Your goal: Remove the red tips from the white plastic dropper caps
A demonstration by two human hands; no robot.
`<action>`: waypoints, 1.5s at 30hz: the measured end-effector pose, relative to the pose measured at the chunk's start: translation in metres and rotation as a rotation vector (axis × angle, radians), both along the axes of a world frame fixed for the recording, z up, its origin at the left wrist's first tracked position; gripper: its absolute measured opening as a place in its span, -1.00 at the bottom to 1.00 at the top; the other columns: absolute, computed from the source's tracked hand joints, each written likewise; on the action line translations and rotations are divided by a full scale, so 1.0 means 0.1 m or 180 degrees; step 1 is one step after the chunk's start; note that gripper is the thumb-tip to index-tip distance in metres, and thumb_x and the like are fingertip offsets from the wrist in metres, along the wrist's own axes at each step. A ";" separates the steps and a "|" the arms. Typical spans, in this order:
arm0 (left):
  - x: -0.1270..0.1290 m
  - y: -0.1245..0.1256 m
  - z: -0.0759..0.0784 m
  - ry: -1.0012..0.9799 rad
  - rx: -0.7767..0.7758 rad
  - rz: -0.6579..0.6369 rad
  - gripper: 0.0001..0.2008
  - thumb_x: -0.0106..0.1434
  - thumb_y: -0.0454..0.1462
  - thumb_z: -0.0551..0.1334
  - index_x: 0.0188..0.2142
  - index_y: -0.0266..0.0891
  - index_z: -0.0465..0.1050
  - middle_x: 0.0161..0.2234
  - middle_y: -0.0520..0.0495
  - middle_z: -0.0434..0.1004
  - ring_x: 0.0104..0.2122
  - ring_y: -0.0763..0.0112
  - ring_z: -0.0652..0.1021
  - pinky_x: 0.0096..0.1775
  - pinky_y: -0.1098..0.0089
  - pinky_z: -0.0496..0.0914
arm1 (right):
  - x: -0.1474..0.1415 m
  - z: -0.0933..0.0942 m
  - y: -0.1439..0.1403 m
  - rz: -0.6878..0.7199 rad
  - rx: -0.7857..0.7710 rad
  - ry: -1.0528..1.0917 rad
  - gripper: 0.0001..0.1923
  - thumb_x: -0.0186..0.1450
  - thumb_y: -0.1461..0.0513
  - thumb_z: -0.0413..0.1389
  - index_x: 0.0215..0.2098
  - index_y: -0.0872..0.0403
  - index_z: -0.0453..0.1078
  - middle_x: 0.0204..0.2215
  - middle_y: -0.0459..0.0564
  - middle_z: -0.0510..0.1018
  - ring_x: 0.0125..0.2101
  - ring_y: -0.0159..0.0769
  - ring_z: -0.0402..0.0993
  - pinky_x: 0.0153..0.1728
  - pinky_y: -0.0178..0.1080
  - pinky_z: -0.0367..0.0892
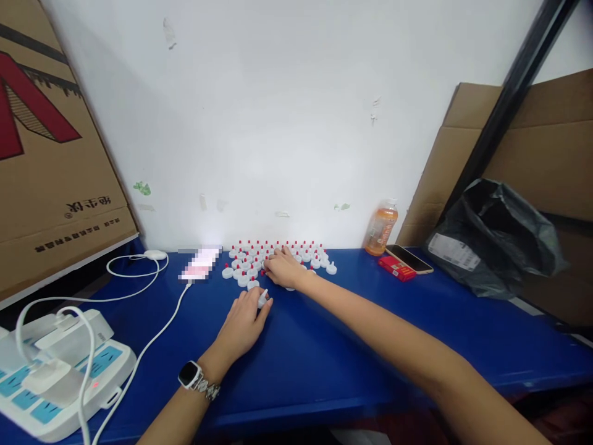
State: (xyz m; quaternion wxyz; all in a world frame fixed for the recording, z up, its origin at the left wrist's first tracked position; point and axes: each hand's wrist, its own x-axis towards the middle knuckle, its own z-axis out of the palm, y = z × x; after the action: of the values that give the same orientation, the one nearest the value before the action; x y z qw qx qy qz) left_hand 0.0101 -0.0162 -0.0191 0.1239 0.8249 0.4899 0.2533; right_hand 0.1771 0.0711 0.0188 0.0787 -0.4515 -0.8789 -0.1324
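Between the thumb and fingers of my left hand (241, 322) is a white nozzle cap (262, 299), its bare spout pointing up. My right hand (283, 268) reaches in among the group of white caps with red tips (251, 272); its fingers are bent together, and what they pinch is hidden behind the hand. The group stands in rough rows on the blue table (324, 346), close to the wall. At the group's right edge, a white cap (331, 268) shows no red tip.
A power strip (69, 383) with white cables lies at left, near a lit phone (201, 262). To the right stand an orange drink bottle (382, 228), a red box (396, 269), a dark phone (410, 258) and a black plastic bag (495, 241). Cardboard (60, 167) flanks the table.
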 end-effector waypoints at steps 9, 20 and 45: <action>0.00 0.01 -0.03 -0.0021 -0.0029 -0.0005 -0.75 0.43 -0.08 -0.03 -0.15 -0.14 0.29 -0.18 -0.10 0.49 -0.14 0.13 0.45 -0.13 0.20 0.30 | 0.17 0.00 -0.34 0.0042 -0.0114 0.2063 -0.85 0.38 0.21 0.06 -0.26 0.07 0.45 -0.30 -0.02 0.60 -0.22 -0.27 0.46 -0.06 -0.19 0.19; 0.00 -0.08 0.04 -0.0189 -0.0031 -0.0250 -0.76 0.44 -0.12 -0.06 -0.13 -0.17 0.27 -0.15 -0.12 0.44 -0.12 0.18 0.42 -0.14 0.22 0.31 | 0.07 -0.14 -0.67 0.0396 -0.1240 0.3649 -0.75 0.33 0.09 0.12 -0.33 0.11 0.48 -0.46 -0.06 0.59 -0.45 -0.36 0.46 -0.38 -0.31 0.30; 0.00 -0.12 -0.02 -0.0430 -0.0121 -0.0440 -0.69 0.42 -0.11 -0.02 0.02 -0.19 0.29 -0.20 -0.14 0.44 -0.18 0.20 0.48 -0.12 0.21 0.38 | 0.02 -0.18 -0.77 0.0556 -0.1783 0.4208 -0.67 0.20 0.00 0.25 -0.43 0.10 0.41 -0.50 -0.05 0.57 -0.48 -0.33 0.49 -0.41 -0.28 0.35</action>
State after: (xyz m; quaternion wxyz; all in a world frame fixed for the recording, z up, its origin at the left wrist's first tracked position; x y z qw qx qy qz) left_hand 0.0098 -0.0278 -0.0210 0.1894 0.8353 0.4271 0.2898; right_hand 0.1794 -0.0056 0.0010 0.4855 -0.3685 -0.6813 0.4055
